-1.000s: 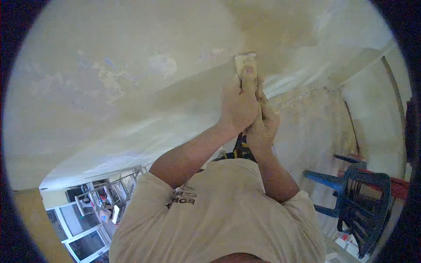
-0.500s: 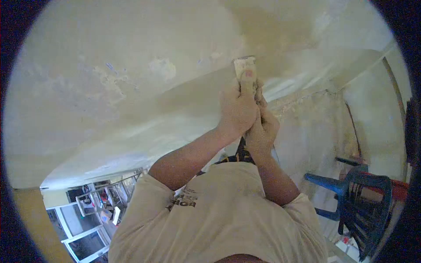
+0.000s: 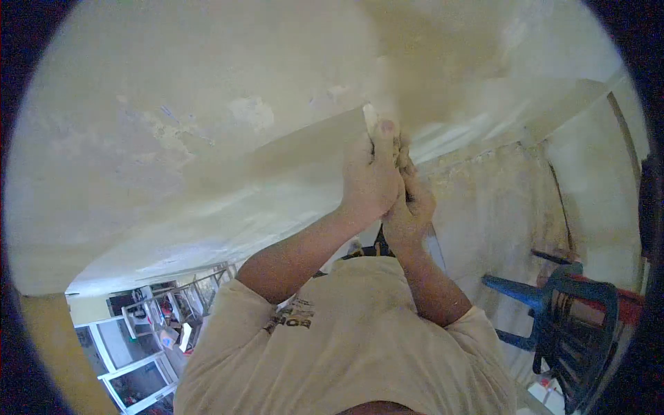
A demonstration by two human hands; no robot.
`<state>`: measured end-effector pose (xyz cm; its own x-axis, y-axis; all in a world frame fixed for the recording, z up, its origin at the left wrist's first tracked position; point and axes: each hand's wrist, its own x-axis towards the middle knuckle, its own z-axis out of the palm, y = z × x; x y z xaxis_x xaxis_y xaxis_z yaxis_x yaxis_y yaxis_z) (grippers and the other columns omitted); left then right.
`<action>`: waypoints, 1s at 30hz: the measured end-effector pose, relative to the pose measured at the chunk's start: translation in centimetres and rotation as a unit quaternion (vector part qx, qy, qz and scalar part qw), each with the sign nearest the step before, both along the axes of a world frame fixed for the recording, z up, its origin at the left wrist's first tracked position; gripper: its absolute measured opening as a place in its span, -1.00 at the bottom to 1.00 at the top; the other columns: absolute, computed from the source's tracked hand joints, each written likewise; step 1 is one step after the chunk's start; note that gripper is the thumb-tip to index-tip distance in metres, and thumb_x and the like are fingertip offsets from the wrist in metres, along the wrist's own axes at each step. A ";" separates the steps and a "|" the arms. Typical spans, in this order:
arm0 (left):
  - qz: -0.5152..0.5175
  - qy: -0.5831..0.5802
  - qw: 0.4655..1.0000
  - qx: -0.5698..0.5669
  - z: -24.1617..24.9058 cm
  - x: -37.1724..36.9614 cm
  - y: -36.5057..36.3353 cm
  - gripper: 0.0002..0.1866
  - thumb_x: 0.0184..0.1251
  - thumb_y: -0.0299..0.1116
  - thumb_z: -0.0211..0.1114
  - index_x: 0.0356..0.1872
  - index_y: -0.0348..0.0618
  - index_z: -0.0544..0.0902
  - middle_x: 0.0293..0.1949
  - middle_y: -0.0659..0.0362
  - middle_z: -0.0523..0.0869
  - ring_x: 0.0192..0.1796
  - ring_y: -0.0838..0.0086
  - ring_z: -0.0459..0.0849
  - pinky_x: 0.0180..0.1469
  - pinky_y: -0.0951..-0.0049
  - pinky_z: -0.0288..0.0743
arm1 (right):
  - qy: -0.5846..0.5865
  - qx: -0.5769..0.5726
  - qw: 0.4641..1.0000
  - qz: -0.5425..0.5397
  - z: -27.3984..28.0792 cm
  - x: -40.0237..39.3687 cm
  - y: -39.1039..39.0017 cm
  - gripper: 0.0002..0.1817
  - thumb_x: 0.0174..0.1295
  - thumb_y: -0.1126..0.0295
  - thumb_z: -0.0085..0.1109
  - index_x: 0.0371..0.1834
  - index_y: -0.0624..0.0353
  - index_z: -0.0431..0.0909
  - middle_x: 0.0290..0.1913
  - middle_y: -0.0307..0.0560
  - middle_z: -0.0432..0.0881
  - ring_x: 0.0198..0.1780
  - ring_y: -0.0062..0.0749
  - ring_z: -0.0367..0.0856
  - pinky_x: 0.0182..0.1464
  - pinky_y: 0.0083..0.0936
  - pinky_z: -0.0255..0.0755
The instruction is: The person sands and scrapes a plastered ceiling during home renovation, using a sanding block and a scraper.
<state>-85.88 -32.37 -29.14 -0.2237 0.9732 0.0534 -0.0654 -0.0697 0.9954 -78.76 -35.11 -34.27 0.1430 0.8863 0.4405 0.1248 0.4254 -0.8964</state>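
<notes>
Both of my hands are raised together against a pale, patchy plastered surface. My left hand (image 3: 371, 181) is closed around a putty-smeared scraper (image 3: 369, 116), whose pale end sticks out above the fingers, close to the surface. The scraper is tilted, and the hand hides most of it. Just below and to the right, my right hand (image 3: 410, 211) is closed against the left one, around the lower part of the tool. Its fingers partly overlap the left hand, and the handle is hidden between them.
A dark plastic chair (image 3: 577, 311) stands at the right, near a red object (image 3: 615, 301). A ladder-like metal frame (image 3: 200, 294) and a white-framed window or door (image 3: 135, 363) appear at lower left. A stained wall (image 3: 498, 200) rises at right.
Both hands have moved slightly down and left. The scraper has turned and tilted, so its broad face, visible before, is now mostly hidden.
</notes>
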 end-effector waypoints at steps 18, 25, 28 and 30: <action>0.014 -0.037 0.999 -0.010 2.8 1.2 -1.6 -0.60 0.41 -0.05 -0.04 -0.41 -0.21 0.47 -0.60 0.24 0.46 -0.56 0.57 0.42 -0.47 0.52 0.38 | 0.066 -0.091 0.994 0.019 3.1 0.5 -1.4 -0.60 0.30 0.38 -0.01 0.13 0.41 0.38 -0.05 0.20 0.60 -0.31 -0.56 0.56 -0.26 -0.59 0.45; -0.003 -0.071 0.997 -0.022 1.5 1.0 -0.8 -0.58 0.43 -0.08 -0.06 -0.45 -0.24 0.49 -0.63 0.25 0.46 -0.56 0.61 0.42 -0.52 0.54 0.32 | -0.003 -0.102 0.995 0.016 3.0 0.7 -1.1 -0.59 0.30 0.38 -0.01 0.16 0.38 0.36 -0.24 0.11 0.66 -0.41 -0.64 0.52 -0.37 -0.62 0.42; 0.007 -0.013 1.000 -0.017 0.9 1.0 -0.6 -0.54 0.44 -0.08 -0.08 -0.49 -0.28 0.50 -0.65 0.24 0.48 -0.57 0.61 0.45 -0.54 0.52 0.32 | 0.058 -0.052 0.997 0.002 2.1 0.4 -1.1 -0.59 0.30 0.37 -0.01 0.17 0.35 0.36 -0.33 0.06 0.66 -0.50 -0.67 0.47 -0.46 -0.59 0.39; 0.007 0.022 0.999 -0.029 1.2 0.9 -0.6 -0.54 0.44 -0.08 -0.09 -0.50 -0.28 0.49 -0.66 0.25 0.47 -0.57 0.62 0.45 -0.54 0.53 0.32 | 0.073 -0.070 0.995 0.019 2.1 0.5 -0.9 -0.59 0.30 0.38 -0.01 0.17 0.34 0.37 -0.31 0.05 0.67 -0.51 -0.66 0.46 -0.47 -0.56 0.38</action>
